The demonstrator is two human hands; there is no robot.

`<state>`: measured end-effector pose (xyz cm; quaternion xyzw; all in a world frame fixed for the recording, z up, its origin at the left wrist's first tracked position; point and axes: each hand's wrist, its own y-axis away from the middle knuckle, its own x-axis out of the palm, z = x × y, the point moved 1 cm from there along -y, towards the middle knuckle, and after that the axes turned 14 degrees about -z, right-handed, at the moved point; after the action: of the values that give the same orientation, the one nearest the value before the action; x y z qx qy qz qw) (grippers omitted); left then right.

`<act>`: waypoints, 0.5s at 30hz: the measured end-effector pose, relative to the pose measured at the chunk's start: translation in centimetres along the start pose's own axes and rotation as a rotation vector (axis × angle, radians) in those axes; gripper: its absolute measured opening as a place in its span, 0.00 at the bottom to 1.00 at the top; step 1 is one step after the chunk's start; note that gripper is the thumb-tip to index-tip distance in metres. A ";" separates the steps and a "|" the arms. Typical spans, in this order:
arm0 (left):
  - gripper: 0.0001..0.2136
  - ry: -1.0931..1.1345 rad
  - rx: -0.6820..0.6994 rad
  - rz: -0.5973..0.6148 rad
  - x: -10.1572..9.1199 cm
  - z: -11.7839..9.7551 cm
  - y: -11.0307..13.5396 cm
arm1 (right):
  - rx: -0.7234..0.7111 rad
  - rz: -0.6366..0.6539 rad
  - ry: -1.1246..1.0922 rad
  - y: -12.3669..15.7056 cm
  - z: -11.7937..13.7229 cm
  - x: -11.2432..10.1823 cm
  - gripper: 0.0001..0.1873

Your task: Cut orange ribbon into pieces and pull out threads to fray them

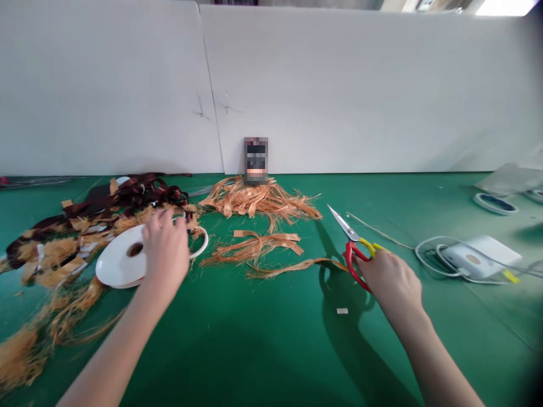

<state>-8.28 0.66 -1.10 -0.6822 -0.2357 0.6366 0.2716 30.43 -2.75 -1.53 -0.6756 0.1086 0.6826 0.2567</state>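
My right hand (392, 277) grips a pair of scissors (351, 234) with one red and one yellow handle. The silver blades point up and to the left, and look nearly together. One frayed tan ribbon strand (292, 268) runs up to the red handle; whether it touches is unclear. At the left, my left hand (167, 243) hovers over a white spool (121, 260), its fingers bent forward and somewhat apart. Close by its right side is a white ring (205, 243), partly hidden by the hand. I see nothing between the fingers.
Frayed tan ribbons (258, 200) lie in a bundle below a blurred upright dark object (256, 161) against the white partition (339, 90). Dark brown ribbons (144, 192) are heaped at left. A white box with cables (483, 254) sits at right on the green table (254, 350).
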 end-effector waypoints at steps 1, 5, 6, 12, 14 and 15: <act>0.14 0.031 0.100 0.006 0.0 -1.6 0.7 | 0.010 0.002 0.010 -0.3 0.2 0.1 0.22; 0.16 0.307 0.359 -0.016 0.6 -6.7 3.3 | 0.007 0.024 0.045 -0.5 0.3 0.3 0.18; 0.16 0.402 0.381 0.005 1.0 -7.7 3.9 | -0.001 0.019 0.048 -0.4 0.1 0.3 0.18; 0.12 0.712 0.471 0.215 2.9 -12.1 5.2 | -0.332 -0.278 -0.124 0.8 -0.8 0.8 0.15; 0.11 0.752 0.455 0.234 3.1 -13.3 4.9 | -0.531 -0.226 -0.297 1.3 -0.4 1.8 0.14; 0.11 0.767 0.440 0.246 3.1 -13.9 4.7 | -0.607 -0.177 -0.357 1.4 -0.1 2.5 0.14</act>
<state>5.68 -1.74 -5.97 -0.8176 0.1056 0.4004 0.4000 29.89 -3.51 -4.22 -0.5979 -0.2045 0.7661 0.1175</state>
